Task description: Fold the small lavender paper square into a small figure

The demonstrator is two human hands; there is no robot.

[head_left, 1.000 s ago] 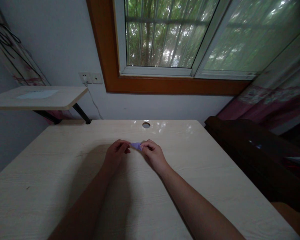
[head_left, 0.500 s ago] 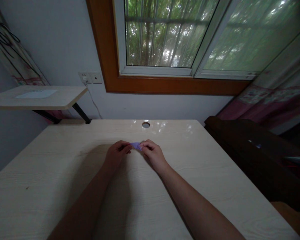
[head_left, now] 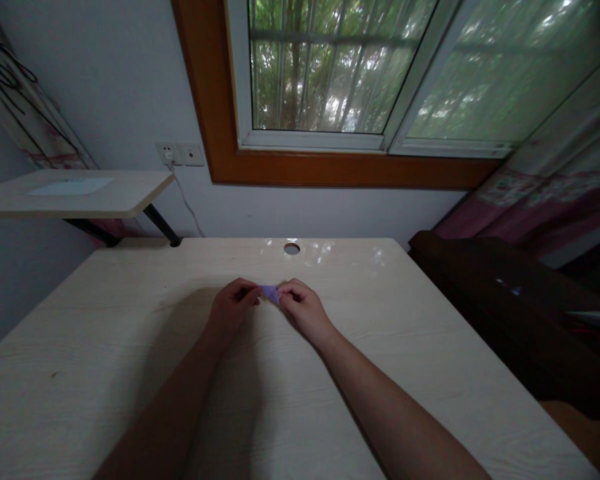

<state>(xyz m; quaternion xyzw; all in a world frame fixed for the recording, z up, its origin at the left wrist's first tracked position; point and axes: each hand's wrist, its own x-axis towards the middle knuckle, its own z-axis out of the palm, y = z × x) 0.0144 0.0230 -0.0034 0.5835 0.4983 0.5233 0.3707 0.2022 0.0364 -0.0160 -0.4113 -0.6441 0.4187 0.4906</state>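
Note:
A small piece of folded purple paper (head_left: 269, 292) is stretched between my two hands, just above or on the far half of the pale wooden desk (head_left: 380, 320). My left hand (head_left: 233, 303) pinches its left end between thumb and fingers. At the right end, my right hand (head_left: 303, 303) grips the paper with thumb and fingertips. The visible part looks roughly triangular, narrowing to a point at the bottom. Both ends of the paper are covered by my fingertips.
A raised shelf (head_left: 145, 190) on black legs stands at the back left, a sheet of paper (head_left: 70, 187) on it. A round cable hole (head_left: 292, 249) lies beyond my hands. Behind are a wall socket (head_left: 180, 154) and a window (head_left: 330, 80). Dark furniture (head_left: 480, 287) flanks the desk's right.
My fingers have shifted slightly on the purple paper, and its visible face now looks flatter and more plainly triangular. Both hands stay in nearly the same place.

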